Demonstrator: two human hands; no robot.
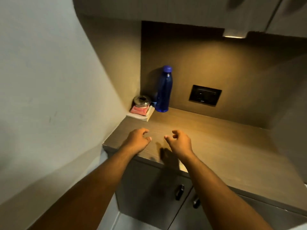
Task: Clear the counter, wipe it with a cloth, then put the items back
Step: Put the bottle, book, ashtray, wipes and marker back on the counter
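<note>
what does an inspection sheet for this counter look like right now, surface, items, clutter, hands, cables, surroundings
surface: wood-grain counter, mostly bare, lit from above
job's things: blue bottle upright at the back; steel tin on a pink packet, stacked on a pale flat item in the left corner; no cloth seen
clutter: nothing seen
grippers: left hand and right hand over the front edge, fingers curled, both empty
cables: nothing seen
surroundings: black wall socket, cabinet doors with dark handles below, wall at left

Pale wall point(49, 80), brown backsplash point(216, 67), black socket point(205, 95), under-cabinet light point(234, 37).
</note>
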